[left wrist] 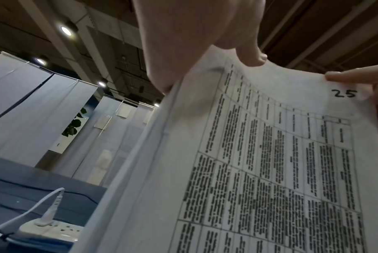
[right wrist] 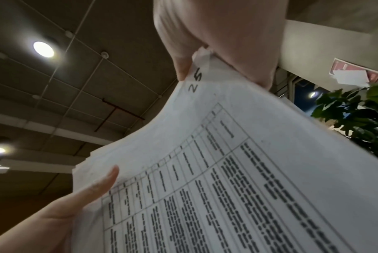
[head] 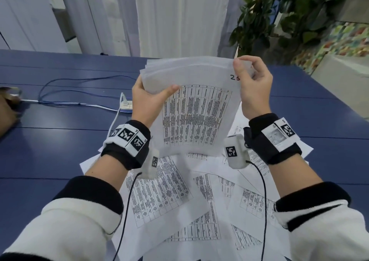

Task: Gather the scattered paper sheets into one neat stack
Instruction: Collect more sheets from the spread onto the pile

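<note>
A bundle of printed sheets (head: 195,108) with tables is held up above the blue table, its top sheet marked "25". My left hand (head: 148,98) grips the bundle's upper left edge, thumb on the front. My right hand (head: 252,84) pinches the upper right corner by the number. The left wrist view shows the same sheets (left wrist: 270,162) under my thumb (left wrist: 251,56). In the right wrist view the bundle (right wrist: 237,171) bends, pinched at its corner by my right hand (right wrist: 205,56). Several loose sheets (head: 179,200) lie scattered and overlapping on the table below my wrists.
The blue table (head: 50,144) carries a white power strip (head: 126,105) with a white plug and blue and white cables (head: 69,102) to the left. White curtains hang behind. A leafy plant (head: 283,15) stands at the back right. A brown object (head: 8,104) sits at the left edge.
</note>
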`<state>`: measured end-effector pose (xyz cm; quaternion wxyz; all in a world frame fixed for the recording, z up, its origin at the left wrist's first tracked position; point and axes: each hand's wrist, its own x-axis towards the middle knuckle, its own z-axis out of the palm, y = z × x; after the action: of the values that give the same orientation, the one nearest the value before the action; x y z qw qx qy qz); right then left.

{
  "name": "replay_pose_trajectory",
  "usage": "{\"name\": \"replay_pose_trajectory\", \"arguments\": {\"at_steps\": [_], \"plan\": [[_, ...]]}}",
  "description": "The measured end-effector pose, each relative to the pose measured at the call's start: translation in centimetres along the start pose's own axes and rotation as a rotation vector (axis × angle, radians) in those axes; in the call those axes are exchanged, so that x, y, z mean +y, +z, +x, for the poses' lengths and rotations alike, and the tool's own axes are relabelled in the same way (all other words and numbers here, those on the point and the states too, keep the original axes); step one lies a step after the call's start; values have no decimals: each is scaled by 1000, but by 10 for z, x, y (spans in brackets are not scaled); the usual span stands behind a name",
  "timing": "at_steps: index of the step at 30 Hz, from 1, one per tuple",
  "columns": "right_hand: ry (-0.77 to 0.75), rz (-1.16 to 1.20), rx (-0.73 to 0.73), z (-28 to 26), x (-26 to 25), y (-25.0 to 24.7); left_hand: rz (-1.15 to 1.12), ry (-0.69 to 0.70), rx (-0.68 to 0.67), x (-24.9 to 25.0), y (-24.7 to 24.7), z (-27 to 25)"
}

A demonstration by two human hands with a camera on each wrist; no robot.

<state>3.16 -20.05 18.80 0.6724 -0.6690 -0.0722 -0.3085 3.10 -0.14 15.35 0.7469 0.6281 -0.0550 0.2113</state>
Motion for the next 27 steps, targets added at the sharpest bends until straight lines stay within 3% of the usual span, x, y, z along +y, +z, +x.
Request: {"name": "replay_pose_trajectory", "arguments": {"at_steps": [4,13,17,21,24,27], "plan": [[108,84,43,2,3,-6,-7,-3,17,1,-3,0],[101,161,34,2,4,-7,1,-42,3,-2,0,3],[118,128,-66,2,8,-12,42,-50,26,-4,-2,5],[223,113,-257,-5,32,-29,3,-63,58,-9,-4,9],[326,-66,-338,-22,58,-29,67,-115,-43,-19,-10,9],[373,-31,-235,-29,68,-20,183,-156,-168,-30,-14,-2]]}}
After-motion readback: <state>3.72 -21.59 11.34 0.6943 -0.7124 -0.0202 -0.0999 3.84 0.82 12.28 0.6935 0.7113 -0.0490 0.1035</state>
